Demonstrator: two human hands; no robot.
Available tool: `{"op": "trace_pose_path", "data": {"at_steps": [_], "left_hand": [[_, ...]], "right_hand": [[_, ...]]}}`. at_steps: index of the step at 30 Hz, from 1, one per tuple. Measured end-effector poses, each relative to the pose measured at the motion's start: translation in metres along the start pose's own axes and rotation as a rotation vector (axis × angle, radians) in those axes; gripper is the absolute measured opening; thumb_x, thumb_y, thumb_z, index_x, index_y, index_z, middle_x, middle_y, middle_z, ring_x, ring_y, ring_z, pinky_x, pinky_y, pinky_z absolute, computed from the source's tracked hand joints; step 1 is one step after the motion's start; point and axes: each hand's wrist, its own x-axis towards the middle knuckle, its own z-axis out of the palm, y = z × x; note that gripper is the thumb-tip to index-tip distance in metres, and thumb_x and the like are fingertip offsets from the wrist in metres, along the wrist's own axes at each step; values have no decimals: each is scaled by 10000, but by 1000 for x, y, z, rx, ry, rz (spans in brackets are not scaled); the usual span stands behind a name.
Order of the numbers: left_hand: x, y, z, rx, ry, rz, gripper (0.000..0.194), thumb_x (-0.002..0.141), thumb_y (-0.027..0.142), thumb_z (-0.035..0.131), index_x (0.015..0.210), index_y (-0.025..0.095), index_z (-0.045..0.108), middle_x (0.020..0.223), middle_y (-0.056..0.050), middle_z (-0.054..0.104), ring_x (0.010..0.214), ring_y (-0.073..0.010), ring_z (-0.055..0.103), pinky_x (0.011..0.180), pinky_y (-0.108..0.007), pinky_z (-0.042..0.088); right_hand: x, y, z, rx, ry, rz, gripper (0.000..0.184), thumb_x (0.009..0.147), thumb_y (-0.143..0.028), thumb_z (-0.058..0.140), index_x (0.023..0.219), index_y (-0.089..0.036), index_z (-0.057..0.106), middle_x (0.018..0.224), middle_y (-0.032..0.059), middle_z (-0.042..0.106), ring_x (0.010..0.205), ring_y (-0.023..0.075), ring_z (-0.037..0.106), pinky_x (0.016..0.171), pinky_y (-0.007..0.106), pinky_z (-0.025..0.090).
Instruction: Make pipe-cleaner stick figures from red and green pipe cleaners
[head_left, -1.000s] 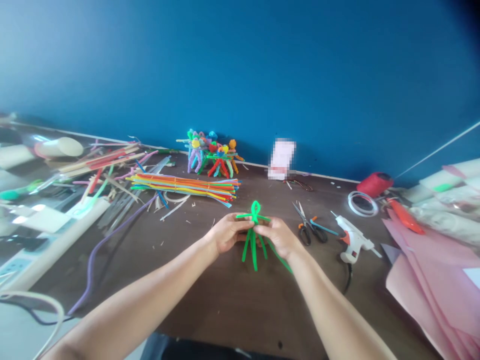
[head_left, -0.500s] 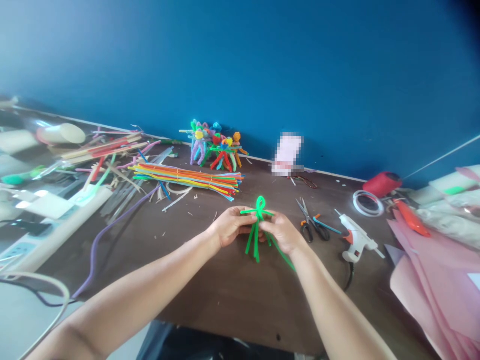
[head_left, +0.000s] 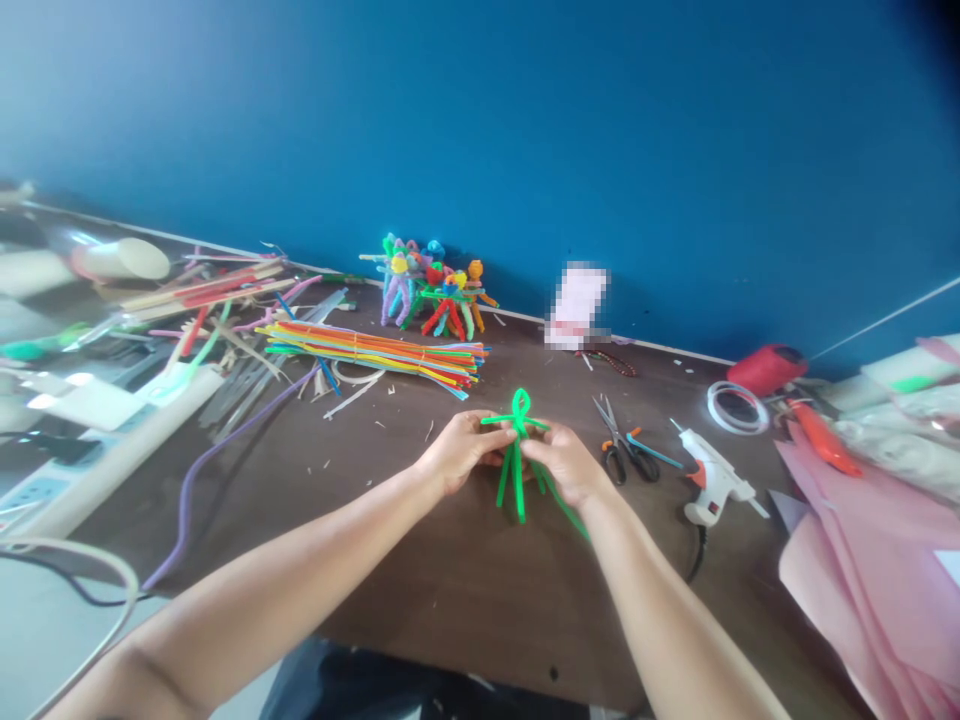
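far left: power strip (head_left: 112, 470), purple cord (head_left: 185, 505) next to it, messy sticks (head_left: 217, 287) behind. then bundle of pipe cleaners (head_left: 375, 352), lying in front of small dolls (head_left: 446, 305) near the wall. left hand (head_left: 466, 452) pinching green figure (head_left: 519, 428) at its middle, thumb on it. figure held upright over front middle of table (head_left: 465, 590), loop on top, strands hanging. right hand (head_left: 564, 462) pinching its other side. scissors (head_left: 619, 440) slightly open, between right hand and glue gun (head_left: 716, 482). pink sheets (head_left: 862, 560) far right.
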Motion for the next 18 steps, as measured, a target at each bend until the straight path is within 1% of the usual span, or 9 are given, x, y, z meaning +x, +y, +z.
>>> {"op": "trace_pose_path", "data": {"at_steps": [4, 6, 10, 15, 18], "left_hand": [[-2, 2, 1, 9, -51, 5, 292, 584, 295, 718, 766, 91, 616, 685, -45, 660, 571, -159, 618, 572, -298, 507], [-3, 2, 2, 27, -62, 8, 319, 573, 284, 725, 802, 92, 614, 718, -50, 665, 578, -174, 625, 587, -327, 513], [-3, 0, 3, 67, -4, 37, 339, 520, 234, 754, 782, 99, 587, 720, -41, 660, 581, -162, 619, 565, -301, 512], [-1, -1, 3, 43, 6, 24, 323, 514, 246, 747, 730, 86, 569, 666, -45, 647, 557, -154, 604, 554, -298, 509], [0, 0, 2, 17, 6, 18, 349, 504, 243, 751, 749, 100, 547, 690, -42, 646, 553, -150, 598, 536, -297, 506]], "right_hand": [[0, 0, 1, 18, 14, 13, 297, 588, -214, 643, 884, -187, 638, 685, -9, 649, 469, 102, 531, 448, 238, 457], [0, -1, 3, 3, 30, 13, 285, 586, -218, 656, 867, -178, 635, 669, -10, 641, 462, 96, 523, 438, 229, 454], [-1, -1, 5, -33, 49, 3, 265, 595, -204, 654, 857, -172, 626, 645, -8, 630, 469, 95, 522, 424, 214, 454], [-3, -2, 6, -78, 37, -20, 244, 625, -176, 594, 867, -182, 619, 666, -2, 634, 505, 114, 548, 392, 192, 434], [-2, -3, 6, -55, 30, -20, 233, 618, -175, 581, 849, -172, 614, 637, -14, 621, 456, 100, 529, 381, 197, 437]]}}
